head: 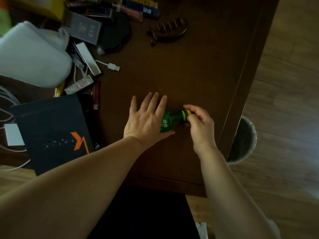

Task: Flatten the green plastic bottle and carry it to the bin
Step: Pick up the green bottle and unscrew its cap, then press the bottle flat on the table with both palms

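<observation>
The green plastic bottle (170,120) lies on its side on the dark wooden table (198,69), its yellow cap (186,115) pointing right. My left hand (146,118) lies flat on the bottle's body with fingers spread, covering most of it. My right hand (198,124) pinches the cap end between thumb and fingers. The bin (245,140), lined with a dark bag, stands on the floor just past the table's right edge.
Clutter fills the table's left side: a dark box with an orange logo (53,133), a white bag (32,54), white cables with a USB plug (114,66), boxes. A brown wooden comb-like piece (167,30) lies at the back. Wooden floor is on the right.
</observation>
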The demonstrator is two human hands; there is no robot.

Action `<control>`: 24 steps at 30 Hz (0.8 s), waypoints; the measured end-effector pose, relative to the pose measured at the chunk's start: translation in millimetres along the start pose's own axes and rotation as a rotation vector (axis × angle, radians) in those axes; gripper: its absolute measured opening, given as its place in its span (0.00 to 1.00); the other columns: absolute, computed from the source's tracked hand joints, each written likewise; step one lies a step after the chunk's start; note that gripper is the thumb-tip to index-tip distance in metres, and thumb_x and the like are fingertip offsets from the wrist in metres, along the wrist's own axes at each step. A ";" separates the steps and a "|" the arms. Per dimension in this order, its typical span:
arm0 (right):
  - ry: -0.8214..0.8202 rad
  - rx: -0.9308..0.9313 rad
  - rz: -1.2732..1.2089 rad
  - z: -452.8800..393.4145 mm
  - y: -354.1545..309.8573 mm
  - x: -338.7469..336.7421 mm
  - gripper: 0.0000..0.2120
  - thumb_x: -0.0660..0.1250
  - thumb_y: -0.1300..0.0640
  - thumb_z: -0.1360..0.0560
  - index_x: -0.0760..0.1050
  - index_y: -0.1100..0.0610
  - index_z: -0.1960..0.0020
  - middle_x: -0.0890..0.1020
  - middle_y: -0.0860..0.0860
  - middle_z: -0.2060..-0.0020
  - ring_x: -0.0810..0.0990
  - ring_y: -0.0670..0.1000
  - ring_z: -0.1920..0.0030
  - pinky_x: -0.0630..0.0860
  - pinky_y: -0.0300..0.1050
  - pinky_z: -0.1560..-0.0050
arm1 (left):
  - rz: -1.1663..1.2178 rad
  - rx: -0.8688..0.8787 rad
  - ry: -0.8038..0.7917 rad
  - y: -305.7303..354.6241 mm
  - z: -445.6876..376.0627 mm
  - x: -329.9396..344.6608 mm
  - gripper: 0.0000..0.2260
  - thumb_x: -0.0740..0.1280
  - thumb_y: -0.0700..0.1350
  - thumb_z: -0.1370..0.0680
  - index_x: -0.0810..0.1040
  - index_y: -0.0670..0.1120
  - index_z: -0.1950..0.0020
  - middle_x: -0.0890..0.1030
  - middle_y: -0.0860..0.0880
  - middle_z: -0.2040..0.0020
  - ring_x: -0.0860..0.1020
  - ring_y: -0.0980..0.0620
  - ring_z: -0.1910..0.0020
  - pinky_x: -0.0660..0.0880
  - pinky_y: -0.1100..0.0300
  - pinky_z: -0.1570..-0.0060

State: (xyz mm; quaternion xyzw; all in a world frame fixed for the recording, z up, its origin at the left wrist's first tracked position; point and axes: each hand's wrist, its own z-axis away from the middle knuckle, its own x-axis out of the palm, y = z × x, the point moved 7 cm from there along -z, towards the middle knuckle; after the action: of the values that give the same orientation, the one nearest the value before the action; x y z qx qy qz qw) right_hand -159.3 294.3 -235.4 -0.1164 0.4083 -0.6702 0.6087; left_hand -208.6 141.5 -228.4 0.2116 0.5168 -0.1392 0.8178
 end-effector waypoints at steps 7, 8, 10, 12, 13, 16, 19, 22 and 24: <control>0.251 -0.090 0.107 -6.4 -11.4 -17.9 0.12 0.60 0.57 0.21 0.76 0.52 0.40 0.76 0.47 0.44 0.76 0.35 0.53 0.73 0.27 0.59 | -0.013 0.001 0.006 1.3 2.2 1.7 0.45 0.56 0.73 0.34 0.51 0.49 0.25 0.62 0.44 0.25 0.59 0.45 0.26 0.53 0.38 0.30; 0.236 -0.095 0.145 -8.7 -14.8 -13.7 0.12 0.60 0.57 0.21 0.76 0.53 0.40 0.77 0.49 0.43 0.76 0.37 0.52 0.73 0.28 0.58 | -0.014 0.003 0.002 1.4 1.7 1.8 0.45 0.56 0.73 0.34 0.51 0.49 0.25 0.63 0.44 0.25 0.59 0.45 0.26 0.53 0.38 0.30; 0.287 -0.119 0.259 -9.7 -22.6 -8.4 0.11 0.61 0.56 0.22 0.77 0.54 0.41 0.76 0.50 0.42 0.77 0.43 0.49 0.72 0.31 0.56 | -0.016 0.008 -0.010 0.8 -0.3 1.7 0.45 0.55 0.74 0.34 0.51 0.49 0.25 0.62 0.44 0.25 0.59 0.44 0.26 0.53 0.37 0.31; 0.354 -0.214 0.359 -6.2 -38.1 0.4 0.11 0.61 0.56 0.22 0.77 0.54 0.42 0.75 0.51 0.43 0.77 0.49 0.45 0.75 0.39 0.51 | -0.007 0.013 -0.011 0.1 -1.1 0.8 0.45 0.55 0.74 0.34 0.50 0.50 0.25 0.61 0.44 0.25 0.58 0.44 0.26 0.51 0.38 0.30; 0.340 -0.300 0.420 -4.4 -49.2 11.3 0.11 0.61 0.56 0.23 0.77 0.55 0.42 0.76 0.52 0.43 0.76 0.50 0.43 0.76 0.43 0.48 | 0.005 0.010 -0.008 0.4 -0.6 -0.1 0.45 0.54 0.74 0.34 0.49 0.50 0.25 0.60 0.44 0.24 0.57 0.45 0.25 0.49 0.38 0.30; 0.176 -0.572 0.633 -1.0 -76.0 59.1 0.14 0.58 0.55 0.23 0.78 0.56 0.44 0.79 0.52 0.44 0.76 0.50 0.43 0.74 0.46 0.44 | 0.050 -0.029 -0.005 -0.9 -1.3 -4.2 0.46 0.51 0.74 0.34 0.45 0.48 0.24 0.54 0.45 0.23 0.51 0.47 0.24 0.41 0.39 0.30; 0.172 -0.605 0.586 -7.6 -85.5 72.0 0.14 0.58 0.55 0.23 0.78 0.57 0.45 0.81 0.52 0.48 0.77 0.51 0.47 0.76 0.47 0.48 | 0.199 -0.005 -0.048 -13.5 -6.5 -5.8 0.48 0.55 0.72 0.34 0.37 0.48 0.25 0.43 0.48 0.22 0.39 0.51 0.24 0.39 0.41 0.29; 0.207 -0.634 0.591 -8.7 -82.6 68.5 0.13 0.57 0.55 0.24 0.79 0.57 0.48 0.81 0.53 0.52 0.78 0.51 0.50 0.76 0.46 0.53 | 0.587 0.015 -0.147 -31.6 -4.9 -5.1 0.38 0.57 0.55 0.29 0.43 0.50 0.24 0.47 0.48 0.22 0.42 0.58 0.26 0.45 0.48 0.25; 0.185 -0.645 0.623 -0.5 -75.6 68.5 0.13 0.56 0.56 0.24 0.79 0.58 0.50 0.82 0.52 0.53 0.79 0.51 0.52 0.77 0.45 0.55 | 0.553 -0.092 -0.030 -41.2 3.5 -9.1 0.28 0.55 0.48 0.25 0.54 0.49 0.24 0.57 0.47 0.23 0.53 0.53 0.25 0.47 0.45 0.26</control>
State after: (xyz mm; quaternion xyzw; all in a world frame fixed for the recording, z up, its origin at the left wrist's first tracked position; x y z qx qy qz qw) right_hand -229.9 226.5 -206.9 -0.1116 0.6643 -0.3014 0.6748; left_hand -228.1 103.9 -227.1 0.3051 0.4332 0.1096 0.8409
